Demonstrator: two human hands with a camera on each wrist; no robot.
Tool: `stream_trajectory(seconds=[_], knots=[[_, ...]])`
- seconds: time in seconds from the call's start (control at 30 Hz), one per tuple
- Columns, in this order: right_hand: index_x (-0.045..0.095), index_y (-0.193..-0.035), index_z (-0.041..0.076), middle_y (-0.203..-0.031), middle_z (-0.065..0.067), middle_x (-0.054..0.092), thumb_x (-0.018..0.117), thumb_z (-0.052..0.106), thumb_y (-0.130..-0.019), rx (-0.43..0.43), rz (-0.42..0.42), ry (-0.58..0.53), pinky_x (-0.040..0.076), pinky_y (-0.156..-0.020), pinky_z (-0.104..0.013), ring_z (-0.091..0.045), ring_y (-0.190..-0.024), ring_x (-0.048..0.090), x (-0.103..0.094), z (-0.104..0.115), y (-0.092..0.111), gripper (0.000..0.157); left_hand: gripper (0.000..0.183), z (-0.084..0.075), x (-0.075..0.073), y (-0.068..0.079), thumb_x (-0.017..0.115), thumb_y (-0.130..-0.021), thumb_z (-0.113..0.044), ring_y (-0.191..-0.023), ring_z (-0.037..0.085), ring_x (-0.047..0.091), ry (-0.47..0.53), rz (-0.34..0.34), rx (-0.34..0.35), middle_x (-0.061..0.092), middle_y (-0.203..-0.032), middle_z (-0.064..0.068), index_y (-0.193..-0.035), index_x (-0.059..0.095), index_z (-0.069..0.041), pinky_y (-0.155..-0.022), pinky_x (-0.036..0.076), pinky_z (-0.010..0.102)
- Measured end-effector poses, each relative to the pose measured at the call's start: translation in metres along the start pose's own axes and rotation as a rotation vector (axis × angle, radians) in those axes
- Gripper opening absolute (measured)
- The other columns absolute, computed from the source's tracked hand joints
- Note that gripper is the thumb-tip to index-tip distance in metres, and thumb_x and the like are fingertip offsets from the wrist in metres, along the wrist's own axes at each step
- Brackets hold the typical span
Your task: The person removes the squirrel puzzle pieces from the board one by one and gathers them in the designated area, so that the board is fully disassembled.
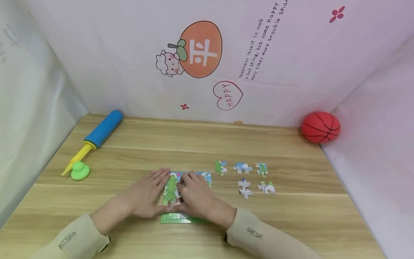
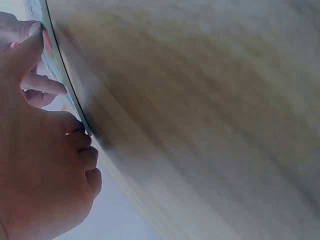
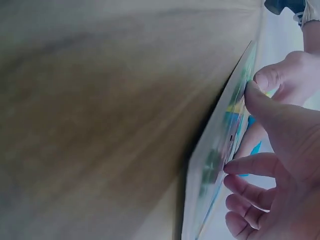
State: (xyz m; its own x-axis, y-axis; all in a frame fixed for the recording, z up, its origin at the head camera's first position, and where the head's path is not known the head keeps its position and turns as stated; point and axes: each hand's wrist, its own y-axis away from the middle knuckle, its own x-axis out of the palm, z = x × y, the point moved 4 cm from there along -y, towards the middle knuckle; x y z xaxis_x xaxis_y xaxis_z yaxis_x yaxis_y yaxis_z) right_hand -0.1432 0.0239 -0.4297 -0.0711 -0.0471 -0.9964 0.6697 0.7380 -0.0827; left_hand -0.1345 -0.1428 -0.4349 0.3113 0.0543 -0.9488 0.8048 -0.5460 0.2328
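White cloth with printed drawings fills top and both sides of frame, cut off by the edges; one line of print, upper right of centre, runs out at the top. Wood counter below, near edge out of frame; blurred in both wrist views. Beige left sleeve and right sleeve, both cut off at bottom.

Left hand, lower centre: grip spread, fingers along the puzzle board's left edge, thumb at its lower left. Right hand over the board: grip loosely bent, thumb and index apart and touching the board face, no piece visible between them.

Puzzle board, bottom centre, flat on counter; right hand blocks its middle and much of its right side, so filled slots there can't be counted.

Blue-and-yellow pump, left of frame, slanted. Red ball, right, by the cloth. Green toy, left, at pump's yellow tip; can't tell if touching. Dark object, top right of right wrist view, cut off, unclear. Five loose pieces, right of board, two rows, prints too small to read.
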Motion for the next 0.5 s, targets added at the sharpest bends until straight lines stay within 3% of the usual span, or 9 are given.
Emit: stream_trajectory(seconds=[0.27,0.5], knots=[[0.066,-0.068,0.028,-0.102,0.009,0.07,0.077,0.07,-0.077,0.007,-0.003,-0.009,0.05,-0.08,-0.024,-0.01,-0.098,0.059,0.001,0.0039,-0.0014,0.045,0.1,-0.0023,0.0008,0.0014,0.057,-0.096,-0.065,-0.162,0.04,0.022,-0.018,0.0,-0.012,0.021,-0.173,0.023,-0.16,0.03,0.007,-0.134,0.023,0.055],[0.063,-0.068,0.025,-0.095,0.008,0.067,0.079,0.07,-0.074,0.032,0.003,-0.006,0.049,-0.077,-0.023,-0.011,-0.094,0.059,-0.0004,0.0043,-0.0053,0.048,0.102,-0.003,-0.001,-0.0009,0.059,-0.094,-0.066,-0.162,0.04,0.024,-0.037,0.003,-0.013,0.023,-0.172,0.023,-0.159,0.031,0.007,-0.134,0.022,0.055]])
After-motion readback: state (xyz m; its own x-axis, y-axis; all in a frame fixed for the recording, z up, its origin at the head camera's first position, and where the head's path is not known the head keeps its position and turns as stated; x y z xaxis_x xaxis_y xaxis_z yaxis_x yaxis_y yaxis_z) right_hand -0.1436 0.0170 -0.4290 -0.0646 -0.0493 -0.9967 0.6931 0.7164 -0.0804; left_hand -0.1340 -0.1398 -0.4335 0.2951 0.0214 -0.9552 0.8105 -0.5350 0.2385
